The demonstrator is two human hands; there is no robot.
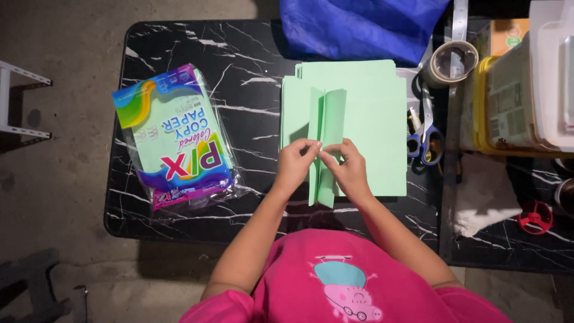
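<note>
Folded green sheet (pixel 326 149) pinched in both hands' grip, scissors (pixel 424 134) and paper pack (pixel 176 137) beside.

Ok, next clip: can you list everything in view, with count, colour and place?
folded paper sheet: one, light green, pinched by both hands above the stack
paper stack: one, light green, table centre
copy paper pack: one, multicoloured wrapper, table left
table: one, black marble-look
scissors: one, blue handles, right of the stack
tape roll: one, beige, upper right
blue bag: one, top centre
storage box: one, yellow-rimmed, far right
white cloth: one, lower right
red wheel-shaped piece: one, far right
left hand: on the fold
right hand: on the fold
</note>
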